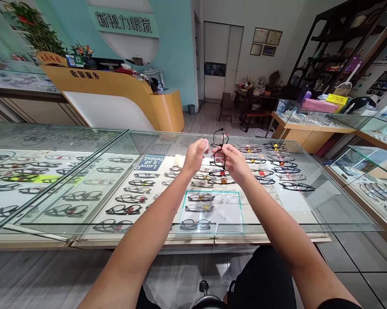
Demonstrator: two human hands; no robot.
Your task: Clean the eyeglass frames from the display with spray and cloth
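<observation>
View: head camera, only one.
Right hand (234, 159): fingertips pinching the black eyeglasses (220, 145) near mid-frame; grip probably keeps my fingers off the upper lens.
Left hand (195, 156): curled closed on a small white piece (206, 146), cloth or tissue, can't tell; just beside the glasses, apart from them.
Eyeglasses: on end, one lens above the other, over the glass-topped worktop (335, 226).
Display frames (124, 209): rows under glass, spaced presumably so each shows.
Blue card (153, 162): lettering upside down to me, likely facing the far side.
</observation>
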